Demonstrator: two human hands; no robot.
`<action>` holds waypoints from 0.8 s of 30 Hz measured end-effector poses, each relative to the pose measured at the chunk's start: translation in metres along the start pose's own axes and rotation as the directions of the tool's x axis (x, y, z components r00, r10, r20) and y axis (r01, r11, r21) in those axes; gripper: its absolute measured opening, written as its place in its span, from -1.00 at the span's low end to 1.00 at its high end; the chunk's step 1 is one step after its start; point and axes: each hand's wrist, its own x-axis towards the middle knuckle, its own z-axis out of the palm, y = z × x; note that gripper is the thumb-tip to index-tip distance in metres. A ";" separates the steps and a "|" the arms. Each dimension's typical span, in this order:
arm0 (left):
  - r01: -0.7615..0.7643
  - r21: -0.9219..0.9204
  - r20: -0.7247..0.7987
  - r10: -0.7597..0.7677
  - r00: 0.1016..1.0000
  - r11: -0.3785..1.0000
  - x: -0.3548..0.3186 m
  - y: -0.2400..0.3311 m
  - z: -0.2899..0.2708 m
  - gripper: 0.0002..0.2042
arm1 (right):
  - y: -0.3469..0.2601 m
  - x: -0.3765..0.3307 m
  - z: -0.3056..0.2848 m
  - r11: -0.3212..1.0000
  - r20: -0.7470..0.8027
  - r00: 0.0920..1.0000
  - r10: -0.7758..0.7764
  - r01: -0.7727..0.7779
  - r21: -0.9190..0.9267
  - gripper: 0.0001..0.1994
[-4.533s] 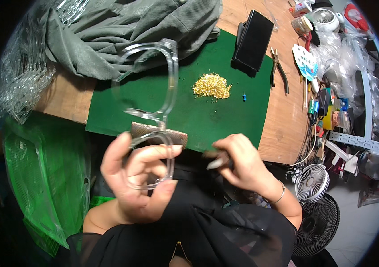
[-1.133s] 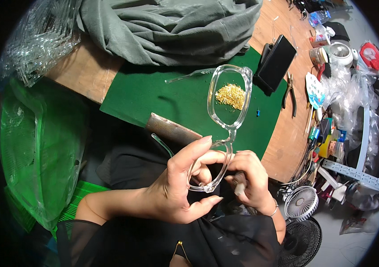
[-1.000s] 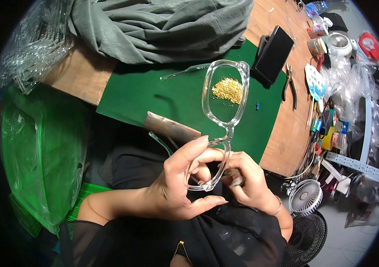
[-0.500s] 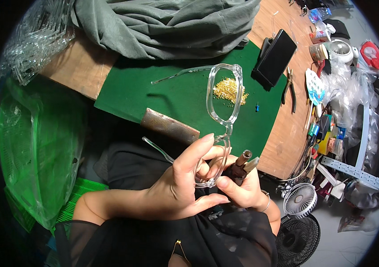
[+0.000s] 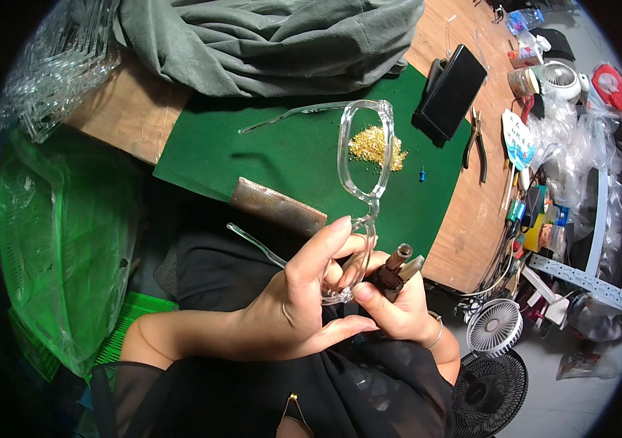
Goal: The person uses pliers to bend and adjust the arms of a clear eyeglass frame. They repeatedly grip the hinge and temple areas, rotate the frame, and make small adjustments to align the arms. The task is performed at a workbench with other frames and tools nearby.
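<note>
At lower centre of the frame, a left hand point(image 5: 289, 314) is pinching a clear eyeglass frame point(image 5: 360, 197) between its fingers while the right hand point(image 5: 395, 310) is gripping a brown-handled tool point(image 5: 396, 264) beside it, above the green mat point(image 5: 289, 157) on the worktop point(image 5: 128, 117).

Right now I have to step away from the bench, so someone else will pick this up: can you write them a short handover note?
Left hand: fingers grip the clear eyeglass frame at its lower lens rim, the other lens raised over the green mat.
Right hand: holds a small brown-handled tool, tip close beside the frame's lower corner; contact cannot be told.
Nearby: pile of tiny gold parts and a flat metal file on the mat, pliers on the wooden bench.
Done: both temples are on the frame.
Left: work at the lower hinge corner looks unfinished; whether a screw is in there cannot be seen.
</note>
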 end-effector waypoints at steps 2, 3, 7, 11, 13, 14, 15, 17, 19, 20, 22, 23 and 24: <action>-0.005 -0.016 -0.006 0.004 1.000 1.000 0.002 0.000 0.001 0.11 | -0.001 -0.001 0.000 1.000 -0.010 1.000 0.002 -0.002 -0.009 -0.93; 0.000 -0.026 -0.005 -0.001 1.000 1.000 0.003 0.000 0.001 0.11 | -0.003 -0.001 0.000 1.000 -0.011 1.000 0.003 -0.003 -0.008 -0.93; 0.012 -0.082 -0.007 -0.012 1.000 0.997 0.003 0.003 0.000 0.05 | -0.010 0.001 0.004 0.996 -0.020 0.998 0.053 -0.051 0.078 -0.91; 0.030 -0.138 -0.019 -0.033 0.999 0.990 0.002 0.003 0.000 0.02 | -0.011 0.002 0.000 0.984 0.044 0.994 0.098 -0.103 0.142 -0.89; 0.040 -0.151 0.000 -0.040 0.999 0.988 0.002 0.002 -0.002 0.03 | -0.012 0.003 -0.002 0.983 0.061 0.993 0.103 -0.111 0.146 -0.89; 0.045 -0.161 0.012 -0.044 0.999 0.986 0.002 0.002 -0.002 0.03 | -0.012 0.002 -0.002 0.982 0.059 0.993 0.100 -0.108 0.152 -0.90; 0.049 -0.175 0.013 -0.048 0.999 0.983 0.002 0.002 -0.002 0.03 | -0.012 0.001 -0.002 0.982 0.057 0.994 0.098 -0.105 0.158 -0.90; 0.060 -0.202 0.013 -0.059 0.998 0.978 0.002 0.001 -0.001 0.04 | -0.012 0.001 -0.001 0.980 0.058 0.994 0.094 -0.102 0.168 -0.90; 0.072 -0.183 0.026 -0.069 0.997 0.980 0.001 0.001 -0.003 0.04 | -0.015 0.003 0.000 0.979 0.064 0.994 0.092 -0.102 0.178 -0.91; 0.076 -0.176 0.031 -0.071 0.997 0.982 0.001 0.001 -0.004 0.04 | -0.016 0.003 0.001 0.980 0.062 0.993 0.097 -0.106 0.168 -0.91; 0.082 -0.145 0.030 -0.078 0.996 0.986 0.002 0.001 -0.003 0.07 | -0.017 0.004 0.001 0.982 0.061 0.993 0.106 -0.114 0.150 -0.91; 0.101 -0.116 0.054 -0.095 0.994 0.988 0.002 0.003 -0.005 0.10 | -0.015 0.005 0.000 0.989 0.070 0.995 0.076 -0.085 0.121 -0.90; 0.119 -0.086 0.078 -0.113 0.991 0.989 0.002 0.003 -0.007 0.13 | -0.016 0.006 0.001 0.992 0.061 0.995 0.080 -0.085 0.096 -0.90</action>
